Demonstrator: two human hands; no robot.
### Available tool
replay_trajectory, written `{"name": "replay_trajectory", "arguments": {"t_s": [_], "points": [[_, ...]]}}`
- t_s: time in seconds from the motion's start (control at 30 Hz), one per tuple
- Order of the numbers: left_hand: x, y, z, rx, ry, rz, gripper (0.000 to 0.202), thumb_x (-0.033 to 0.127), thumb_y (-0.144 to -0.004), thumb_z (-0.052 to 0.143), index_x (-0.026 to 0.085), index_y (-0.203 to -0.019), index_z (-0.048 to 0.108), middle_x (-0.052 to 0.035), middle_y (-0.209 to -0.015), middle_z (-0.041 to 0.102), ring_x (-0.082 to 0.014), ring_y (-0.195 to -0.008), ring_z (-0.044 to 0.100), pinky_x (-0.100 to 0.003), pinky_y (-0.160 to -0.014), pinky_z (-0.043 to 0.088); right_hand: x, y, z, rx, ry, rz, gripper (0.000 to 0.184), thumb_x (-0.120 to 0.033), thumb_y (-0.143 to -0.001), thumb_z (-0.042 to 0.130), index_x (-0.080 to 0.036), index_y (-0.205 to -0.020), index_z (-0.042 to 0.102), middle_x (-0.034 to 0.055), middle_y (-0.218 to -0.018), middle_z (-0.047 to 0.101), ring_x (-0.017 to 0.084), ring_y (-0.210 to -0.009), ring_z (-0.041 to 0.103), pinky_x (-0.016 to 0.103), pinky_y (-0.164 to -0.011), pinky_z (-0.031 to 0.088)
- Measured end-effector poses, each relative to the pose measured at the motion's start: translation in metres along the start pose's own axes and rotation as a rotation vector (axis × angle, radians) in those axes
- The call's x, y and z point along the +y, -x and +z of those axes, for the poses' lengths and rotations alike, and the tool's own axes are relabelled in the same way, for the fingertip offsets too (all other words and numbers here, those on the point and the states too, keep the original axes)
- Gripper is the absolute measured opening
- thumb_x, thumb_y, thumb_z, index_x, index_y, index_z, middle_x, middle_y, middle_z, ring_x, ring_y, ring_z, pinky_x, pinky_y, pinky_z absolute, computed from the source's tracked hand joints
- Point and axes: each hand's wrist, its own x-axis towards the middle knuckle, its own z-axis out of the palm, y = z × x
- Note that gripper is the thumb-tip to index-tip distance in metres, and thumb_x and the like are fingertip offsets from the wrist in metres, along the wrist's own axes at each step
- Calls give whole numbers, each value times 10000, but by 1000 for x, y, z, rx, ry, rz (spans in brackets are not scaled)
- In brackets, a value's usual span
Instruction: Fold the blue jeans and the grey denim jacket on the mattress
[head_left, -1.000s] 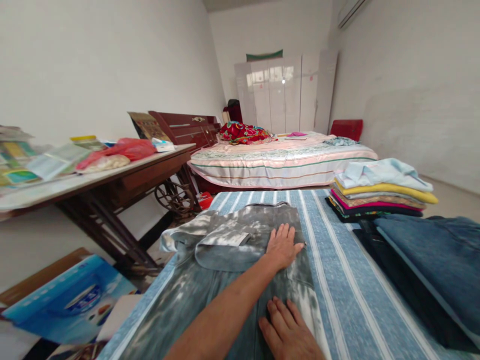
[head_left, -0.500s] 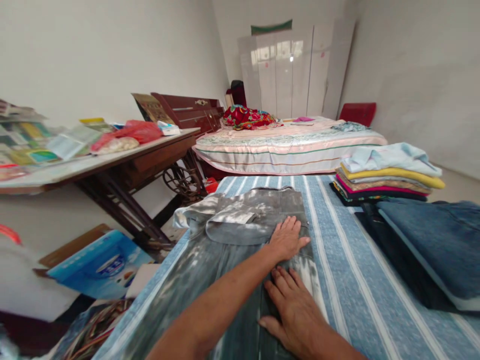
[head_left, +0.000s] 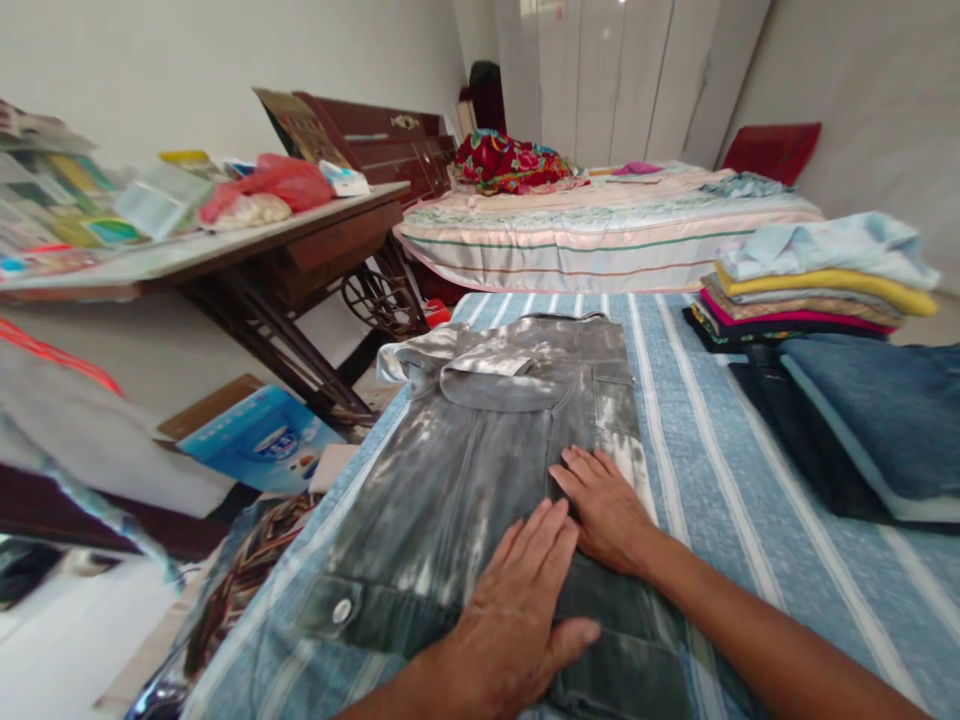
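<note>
A grey washed denim garment (head_left: 480, 470) lies flat on the blue-and-white striped cloth (head_left: 720, 480) that covers the surface in front of me. My left hand (head_left: 517, 600) rests palm down on the near part of the garment, fingers stretched out and together. My right hand (head_left: 604, 505) lies flat just beyond it, fingers extended toward the left across the denim. Neither hand holds anything. A button (head_left: 341, 611) shows at the garment's near left corner.
A stack of folded coloured clothes (head_left: 817, 280) and folded dark and blue jeans (head_left: 862, 420) sit at the right. A wooden table (head_left: 225, 260) with papers and a red bag stands at the left, a blue box (head_left: 259, 440) below it. A bed (head_left: 600, 235) lies beyond.
My left hand has slid back from the garment's far part to its near part. My right hand moved forward and left. The view has tilted downward.
</note>
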Motion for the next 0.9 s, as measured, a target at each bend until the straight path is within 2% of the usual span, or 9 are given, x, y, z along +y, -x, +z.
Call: {"name": "replay_trajectory", "arguments": {"t_s": [0.13, 0.33, 0.5, 0.57, 0.67, 0.77, 0.9], "points": [[0, 17, 16, -32, -47, -16, 685, 409, -850, 549, 197, -1434, 259, -100, -1530, 193, -250, -1397, 192, -476, -1113, 260, 0, 0, -3, 1, 31, 2, 532, -467, -871, 467, -140, -1289, 502, 168, -1393, 430, 294, -1316, 332, 463, -1095, 188], [-1, 14, 24, 52, -96, -8, 615, 445, -853, 534, 165, -1377, 370, -117, -1522, 215, -249, -1391, 218, -461, -1113, 264, 1, -2, -8, 16, 32, -29, 525, -491, -869, 475, -142, -1258, 524, 168, -1343, 476, 282, -1269, 390, 467, -1056, 260], [-3, 15, 28, 75, -88, -9, 589, 479, -864, 506, 171, -1357, 406, -117, -1487, 314, -249, -1375, 264, -471, -1109, 268, 6, -4, -22, 36, 23, -28, 495, -484, -894, 436, -146, -1238, 542, 161, -1324, 492, 255, -1240, 431, 423, -1029, 323], [-4, 15, 28, 68, -78, -7, 592, 490, -868, 495, 173, -1360, 404, -111, -1486, 319, -249, -1375, 263, -474, -1108, 268, 12, -4, -24, 80, 72, 38, 532, -501, -902, 401, -131, -1266, 519, 176, -1374, 437, 280, -1297, 361, 443, -1053, 285], [-5, 16, 28, 54, -77, -4, 591, 484, -877, 482, 169, -1370, 394, -106, -1496, 297, -246, -1380, 249, -475, -1109, 269, 26, -6, -19, 125, 167, 223, 671, -572, -891, 361, -90, -1353, 427, 211, -1451, 322, 331, -1368, 213, 484, -1081, 210], [-6, 17, 28, 44, -67, 1, 580, 467, -880, 484, 172, -1372, 397, -103, -1502, 280, -247, -1384, 239, -473, -1112, 267, 39, -9, -9, 41, 187, 379, 812, -659, -868, 300, -61, -1416, 322, 233, -1481, 250, 349, -1386, 149, 495, -1083, 181], [-5, 17, 23, 10, -28, -20, 594, 458, -868, 507, 182, -1382, 393, -105, -1503, 266, -258, -1385, 231, -483, -1116, 256, 47, -11, 1, -24, 176, 415, 863, -701, -854, 249, -55, -1423, 314, 239, -1480, 248, 349, -1388, 149, 478, -1083, 172]]}}
